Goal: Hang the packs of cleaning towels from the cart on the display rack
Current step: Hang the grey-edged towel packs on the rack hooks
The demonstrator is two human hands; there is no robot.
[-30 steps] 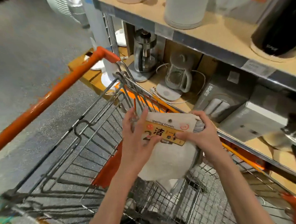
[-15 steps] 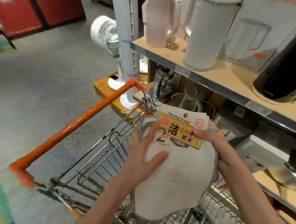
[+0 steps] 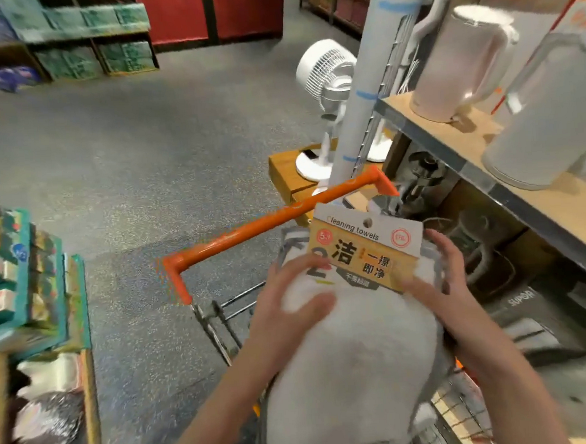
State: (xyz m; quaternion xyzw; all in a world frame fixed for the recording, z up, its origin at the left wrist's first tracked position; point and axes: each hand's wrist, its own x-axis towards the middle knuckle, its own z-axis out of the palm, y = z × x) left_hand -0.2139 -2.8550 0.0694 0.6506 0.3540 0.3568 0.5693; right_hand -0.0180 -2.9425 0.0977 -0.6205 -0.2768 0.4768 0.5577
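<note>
Held up between both hands over the cart (image 3: pixel 221 312), well above its wire basket: a pack of cleaning towels (image 3: pixel 354 348), white and fluffy, topped by a card header (image 3: pixel 367 248) printed "Cleaning towels" with a small hang hole near its upper edge. On the pack's left face, the left hand (image 3: pixel 290 311), fingers spread and lightly curled over the soft cloth, thumb laid across the front just under the card's lower left corner. On the right flank, the right hand (image 3: pixel 441 284), fingers wrapped round the pack's edge beside the card's right end, thumb pressed on the front below the card. Pack thus clasped from both sides, card end uppermost and tilted away, cloth bulk hanging down between the two forearms. Directly behind the card, the cart's orange handle bar (image 3: pixel 271 223), running from lower left to upper right. To the right, a wooden shelf (image 3: pixel 451 143) carrying white kettles (image 3: pixel 460 64), with a glass appliance (image 3: pixel 422 176) in the dim bay beneath and a grey box (image 3: pixel 523 300) marked SUPOR lower still. Beyond the handle, a white standing fan (image 3: pixel 327 72) on a low wooden platform (image 3: pixel 285 174), beside a pale upright post (image 3: pixel 375 79). At far left, blurred green-edged trays (image 3: pixel 23 272) of packaged goods. Underfoot, speckled grey floor (image 3: pixel 143 155).
</note>
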